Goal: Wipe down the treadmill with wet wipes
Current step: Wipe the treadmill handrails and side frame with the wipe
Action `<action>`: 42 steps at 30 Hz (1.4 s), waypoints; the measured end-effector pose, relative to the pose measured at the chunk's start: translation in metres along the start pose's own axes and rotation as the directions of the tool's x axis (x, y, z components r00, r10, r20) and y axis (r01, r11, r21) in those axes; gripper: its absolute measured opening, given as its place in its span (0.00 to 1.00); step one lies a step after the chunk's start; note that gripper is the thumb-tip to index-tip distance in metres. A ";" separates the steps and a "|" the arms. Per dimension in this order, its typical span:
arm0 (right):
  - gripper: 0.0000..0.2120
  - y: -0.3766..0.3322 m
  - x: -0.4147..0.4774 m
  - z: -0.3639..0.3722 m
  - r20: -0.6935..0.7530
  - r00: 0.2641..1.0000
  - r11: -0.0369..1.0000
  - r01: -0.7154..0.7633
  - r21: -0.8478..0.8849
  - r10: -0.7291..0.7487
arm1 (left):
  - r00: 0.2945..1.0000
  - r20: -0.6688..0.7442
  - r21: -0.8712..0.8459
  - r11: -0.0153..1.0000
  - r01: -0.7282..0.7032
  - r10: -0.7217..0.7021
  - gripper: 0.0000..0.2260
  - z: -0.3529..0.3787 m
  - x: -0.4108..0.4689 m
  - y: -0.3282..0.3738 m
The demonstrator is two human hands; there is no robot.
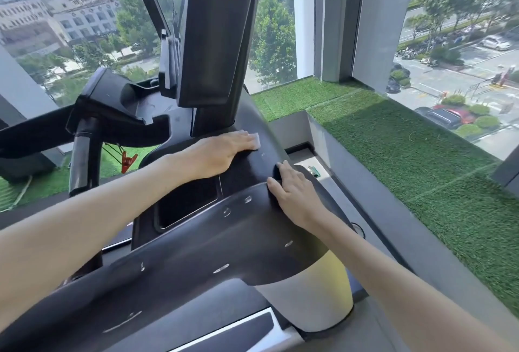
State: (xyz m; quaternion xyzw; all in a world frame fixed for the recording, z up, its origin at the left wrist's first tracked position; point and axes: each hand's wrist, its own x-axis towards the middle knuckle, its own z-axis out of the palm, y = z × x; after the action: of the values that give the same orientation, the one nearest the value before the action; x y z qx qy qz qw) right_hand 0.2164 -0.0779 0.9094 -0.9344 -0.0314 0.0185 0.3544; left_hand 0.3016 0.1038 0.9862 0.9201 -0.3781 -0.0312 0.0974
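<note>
The black treadmill console [196, 233] fills the middle of the view, with a tall screen post [216, 31] rising behind it. My left hand [222, 152] lies flat on the console's upper right part and presses a white wet wipe [255, 140] under its fingertips; only the wipe's edge shows. My right hand [292, 191] rests on the console's right rim, fingers bent slightly over the edge, holding nothing. A pale yellow-white side cover [317, 298] sits below the right rim.
The left handlebar [81, 155] and a red safety clip [127, 162] are at the left. A ledge covered in green artificial turf [407, 155] runs along the windows to the right. A small green item [314, 171] lies on the grey floor beside the treadmill.
</note>
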 end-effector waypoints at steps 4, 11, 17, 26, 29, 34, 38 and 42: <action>0.25 0.000 -0.001 0.000 -0.012 1.000 0.999 0.010 0.031 -0.009 | 0.992 0.116 -0.016 0.999 -0.051 0.053 0.17 0.015 -0.008 0.024; 0.25 0.001 -0.001 0.001 -0.013 1.000 0.999 0.011 0.040 -0.011 | 0.980 0.166 0.055 0.991 -0.119 0.108 0.20 0.012 -0.003 0.022; 0.26 0.001 -0.001 -0.001 0.003 1.000 0.999 0.014 0.030 -0.014 | 0.995 0.086 0.297 0.952 -0.075 0.051 0.22 -0.003 0.006 0.001; 0.27 0.006 -0.013 0.005 -0.089 0.990 0.994 0.110 0.019 -0.108 | 0.979 0.190 0.184 0.976 -0.116 0.080 0.21 0.008 0.009 0.015; 0.22 0.005 -0.030 0.010 -0.259 0.942 0.975 0.192 -0.115 -0.216 | 0.960 0.253 0.115 0.982 -0.151 0.118 0.21 0.010 0.012 0.016; 0.27 0.007 -0.049 0.031 -0.422 0.873 0.965 0.175 -0.196 -0.244 | 0.969 0.240 0.125 0.988 -0.090 0.058 0.20 0.012 0.022 0.020; 0.26 0.012 -0.050 0.039 -0.433 0.866 0.964 0.181 -0.194 -0.250 | 0.954 0.295 0.131 0.987 -0.088 0.046 0.20 0.009 0.031 0.015; 0.25 0.017 -0.050 0.043 -0.436 0.859 0.961 0.209 -0.179 -0.268 | 0.978 0.210 0.194 0.980 -0.054 0.013 0.20 0.013 0.033 0.024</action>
State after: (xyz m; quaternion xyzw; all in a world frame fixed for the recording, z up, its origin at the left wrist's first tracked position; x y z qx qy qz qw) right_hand 0.1649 -0.0655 0.8661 -0.9216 -0.0641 -0.2477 0.2920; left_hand 0.3067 0.0617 0.9786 0.9104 -0.4029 -0.0875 -0.0342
